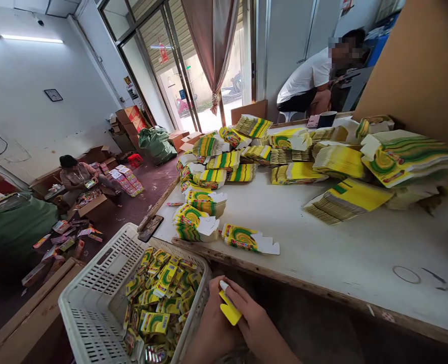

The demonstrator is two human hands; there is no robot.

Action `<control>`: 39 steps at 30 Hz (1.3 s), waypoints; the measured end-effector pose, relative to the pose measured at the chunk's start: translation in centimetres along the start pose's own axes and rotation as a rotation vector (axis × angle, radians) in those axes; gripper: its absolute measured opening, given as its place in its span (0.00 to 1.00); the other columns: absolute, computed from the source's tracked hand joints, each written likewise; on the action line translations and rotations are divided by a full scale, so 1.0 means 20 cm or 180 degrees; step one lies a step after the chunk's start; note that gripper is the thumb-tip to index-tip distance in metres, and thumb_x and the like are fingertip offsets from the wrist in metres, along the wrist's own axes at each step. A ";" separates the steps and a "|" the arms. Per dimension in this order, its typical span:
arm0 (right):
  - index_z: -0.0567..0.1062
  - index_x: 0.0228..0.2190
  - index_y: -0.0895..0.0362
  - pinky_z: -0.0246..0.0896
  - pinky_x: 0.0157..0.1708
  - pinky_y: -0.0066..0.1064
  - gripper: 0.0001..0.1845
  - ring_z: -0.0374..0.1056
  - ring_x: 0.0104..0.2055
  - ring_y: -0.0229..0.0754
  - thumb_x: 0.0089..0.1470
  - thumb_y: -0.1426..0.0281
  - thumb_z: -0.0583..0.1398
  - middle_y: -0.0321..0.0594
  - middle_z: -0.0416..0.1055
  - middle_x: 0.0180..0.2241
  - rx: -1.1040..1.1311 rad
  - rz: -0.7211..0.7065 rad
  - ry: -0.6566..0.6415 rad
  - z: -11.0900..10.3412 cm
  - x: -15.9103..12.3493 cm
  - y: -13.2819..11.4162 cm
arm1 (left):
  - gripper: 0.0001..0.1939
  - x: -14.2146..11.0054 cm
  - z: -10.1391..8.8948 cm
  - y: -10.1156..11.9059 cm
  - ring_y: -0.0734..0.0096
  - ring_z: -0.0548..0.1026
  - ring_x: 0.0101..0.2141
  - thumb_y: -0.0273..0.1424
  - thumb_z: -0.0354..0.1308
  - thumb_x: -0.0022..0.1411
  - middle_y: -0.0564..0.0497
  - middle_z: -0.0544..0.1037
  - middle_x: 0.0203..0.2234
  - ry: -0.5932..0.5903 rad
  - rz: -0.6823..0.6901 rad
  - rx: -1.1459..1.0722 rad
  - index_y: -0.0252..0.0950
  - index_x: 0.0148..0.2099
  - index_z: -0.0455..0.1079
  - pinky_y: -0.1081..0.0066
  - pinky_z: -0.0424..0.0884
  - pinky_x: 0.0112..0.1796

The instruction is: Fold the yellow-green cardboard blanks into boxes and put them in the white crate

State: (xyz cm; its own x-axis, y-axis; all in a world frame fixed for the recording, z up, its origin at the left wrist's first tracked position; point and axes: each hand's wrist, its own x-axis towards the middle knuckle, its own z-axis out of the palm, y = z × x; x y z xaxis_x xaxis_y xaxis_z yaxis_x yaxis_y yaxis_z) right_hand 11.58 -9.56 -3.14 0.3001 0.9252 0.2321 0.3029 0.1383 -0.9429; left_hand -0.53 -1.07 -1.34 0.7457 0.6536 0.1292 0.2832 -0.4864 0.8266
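Observation:
My left hand [213,323] and my right hand [255,317] meet below the table's front edge, both closed around a small yellow carton [230,312]. Only its yellow end flaps show; my fingers hide the rest. One fingertip of my right hand wears a white cover. Left of my hands stands a white plastic basket [82,323], heaped with small yellow-and-green cartons [166,280]. On the table just above lies a flattened carton [249,239] with white flaps, beside a stack of similar flat cartons [193,222].
More flat-carton stacks [284,172] cover the back of the white table [345,263]. A phone [150,228] lies at its left corner; a rubber band [406,274] lies at right. One person [82,177] sits among boxes at left, another [307,81] behind the table.

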 end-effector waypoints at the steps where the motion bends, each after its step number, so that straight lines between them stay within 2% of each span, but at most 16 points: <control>1: 0.72 0.57 0.52 0.59 0.62 0.42 0.27 0.63 0.63 0.47 0.57 0.74 0.54 0.47 0.65 0.62 -0.0059 -0.0092 0.0113 -0.01 0.00 0.00 | 0.36 -0.01 -0.01 0.00 0.49 0.69 0.54 0.24 0.63 0.47 0.38 0.69 0.53 0.0144 0.0041 0.0129 0.35 0.60 0.61 0.55 0.66 0.55; 3: 0.72 0.57 0.54 0.60 0.61 0.44 0.26 0.64 0.62 0.49 0.58 0.74 0.53 0.50 0.66 0.61 -0.0181 -0.0165 0.0219 -0.04 0.01 0.00 | 0.33 -0.02 -0.04 0.01 0.50 0.67 0.55 0.22 0.61 0.49 0.39 0.69 0.54 0.0286 0.0008 0.0370 0.36 0.58 0.62 0.53 0.64 0.57; 6: 0.66 0.61 0.55 0.60 0.60 0.43 0.30 0.58 0.66 0.52 0.57 0.73 0.57 0.52 0.51 0.68 -0.0418 -0.0093 -0.0181 -0.05 0.01 -0.01 | 0.29 -0.04 -0.09 0.04 0.52 0.72 0.50 0.22 0.62 0.48 0.41 0.74 0.48 0.0158 -0.0191 0.0543 0.36 0.55 0.67 0.54 0.69 0.51; 8: 0.67 0.60 0.55 0.63 0.58 0.40 0.29 0.59 0.65 0.52 0.56 0.75 0.57 0.53 0.43 0.70 -0.0550 0.0004 -0.0444 -0.06 0.01 -0.03 | 0.29 -0.04 -0.11 0.05 0.51 0.74 0.47 0.22 0.64 0.45 0.41 0.76 0.46 0.0129 -0.0253 0.0606 0.36 0.53 0.69 0.55 0.71 0.49; 10: 0.73 0.53 0.56 0.63 0.57 0.39 0.21 0.62 0.63 0.51 0.59 0.74 0.55 0.55 0.47 0.69 -0.0623 0.0033 -0.0513 -0.08 0.01 -0.05 | 0.28 -0.03 -0.13 0.07 0.51 0.75 0.46 0.24 0.65 0.46 0.41 0.77 0.46 0.0140 -0.0251 0.0604 0.36 0.52 0.70 0.56 0.72 0.49; 13: 0.77 0.39 0.56 0.63 0.57 0.39 0.11 0.64 0.62 0.51 0.61 0.73 0.54 0.55 0.60 0.64 -0.0616 -0.0056 -0.0602 -0.16 0.02 -0.08 | 0.29 -0.01 -0.14 0.08 0.52 0.78 0.45 0.30 0.68 0.48 0.41 0.79 0.46 0.0014 -0.0224 0.0450 0.35 0.54 0.70 0.57 0.74 0.47; 16: 0.77 0.34 0.52 0.65 0.54 0.36 0.10 0.68 0.58 0.47 0.57 0.77 0.56 0.45 0.68 0.58 -0.0562 -0.0072 -0.0771 -0.24 0.05 -0.10 | 0.34 0.00 -0.15 0.07 0.51 0.78 0.44 0.35 0.70 0.47 0.41 0.80 0.47 -0.0122 -0.0150 0.0423 0.35 0.57 0.69 0.57 0.75 0.47; 18: 0.76 0.34 0.52 0.66 0.53 0.36 0.11 0.69 0.57 0.46 0.55 0.78 0.56 0.43 0.69 0.57 -0.0509 -0.0023 -0.0773 -0.25 0.05 -0.10 | 0.35 0.01 -0.15 0.06 0.50 0.78 0.46 0.34 0.70 0.47 0.41 0.79 0.48 -0.0143 -0.0086 0.0521 0.36 0.58 0.68 0.56 0.75 0.48; 21: 0.75 0.43 0.53 0.62 0.57 0.40 0.14 0.64 0.61 0.48 0.56 0.76 0.55 0.48 0.64 0.61 -0.0351 0.0143 -0.0466 -0.16 0.04 -0.05 | 0.34 0.02 -0.12 0.05 0.50 0.77 0.47 0.28 0.66 0.47 0.41 0.79 0.49 0.0003 -0.0035 0.0754 0.36 0.59 0.68 0.55 0.73 0.50; 23: 0.68 0.54 0.56 0.60 0.60 0.44 0.23 0.62 0.63 0.50 0.56 0.74 0.56 0.53 0.62 0.62 -0.0163 0.0269 -0.0171 -0.08 0.04 -0.01 | 0.33 0.02 -0.13 0.04 0.50 0.76 0.48 0.26 0.64 0.47 0.41 0.79 0.48 0.0110 -0.0052 0.0864 0.37 0.58 0.68 0.55 0.73 0.50; 25: 0.57 0.62 0.57 0.61 0.59 0.47 0.35 0.65 0.61 0.50 0.54 0.72 0.59 0.55 0.63 0.62 -0.0006 0.0308 0.0045 -0.04 0.07 0.05 | 0.31 0.02 -0.18 0.00 0.51 0.77 0.48 0.27 0.64 0.48 0.42 0.79 0.48 0.0196 -0.0106 0.0905 0.37 0.57 0.69 0.55 0.73 0.50; 27: 0.55 0.63 0.57 0.64 0.57 0.47 0.39 0.69 0.57 0.51 0.52 0.71 0.62 0.55 0.66 0.60 -0.0249 0.0274 0.0294 -0.07 0.15 0.10 | 0.27 0.02 -0.28 -0.06 0.50 0.76 0.48 0.31 0.64 0.50 0.42 0.79 0.48 0.0518 -0.0251 0.1072 0.37 0.55 0.70 0.53 0.72 0.50; 30: 0.63 0.58 0.59 0.64 0.54 0.46 0.29 0.70 0.55 0.53 0.56 0.69 0.60 0.53 0.72 0.54 -0.1496 0.0445 0.0860 -0.22 0.32 0.16 | 0.32 -0.01 -0.47 -0.18 0.41 0.72 0.53 0.36 0.65 0.49 0.37 0.76 0.51 0.1386 -0.0661 0.1770 0.34 0.57 0.68 0.44 0.66 0.53; 32: 0.67 0.54 0.63 0.63 0.53 0.49 0.25 0.69 0.53 0.58 0.55 0.72 0.60 0.58 0.73 0.50 -0.1936 0.0610 0.1046 -0.32 0.43 0.18 | 0.37 -0.04 -0.57 -0.25 0.38 0.68 0.56 0.39 0.65 0.48 0.33 0.72 0.55 0.1635 -0.0826 0.2031 0.30 0.60 0.65 0.42 0.63 0.55; 35: 0.70 0.50 0.65 0.63 0.49 0.48 0.23 0.69 0.49 0.60 0.50 0.79 0.60 0.60 0.74 0.46 -0.2169 0.0686 0.1061 -0.39 0.51 0.21 | 0.34 -0.09 -0.57 -0.28 0.41 0.68 0.57 0.42 0.62 0.51 0.35 0.73 0.55 0.1386 -0.0892 0.1678 0.32 0.59 0.66 0.45 0.63 0.56; 39: 0.69 0.49 0.64 0.63 0.46 0.43 0.22 0.69 0.46 0.58 0.50 0.82 0.57 0.57 0.74 0.44 -0.2407 0.0728 0.1131 -0.37 0.51 0.25 | 0.25 -0.11 -0.36 -0.21 0.47 0.73 0.53 0.36 0.62 0.52 0.39 0.77 0.50 0.0760 -0.1023 0.0855 0.35 0.53 0.72 0.51 0.67 0.55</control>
State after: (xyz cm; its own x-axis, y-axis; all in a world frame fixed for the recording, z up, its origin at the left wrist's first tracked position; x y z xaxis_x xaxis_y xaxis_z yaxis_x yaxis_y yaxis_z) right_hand 22.86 -1.98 -3.75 0.6539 0.7189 0.2359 0.6829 -0.4266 -0.5930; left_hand -7.67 3.64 -1.12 0.4446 0.8949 0.0384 0.6459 -0.3500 0.6785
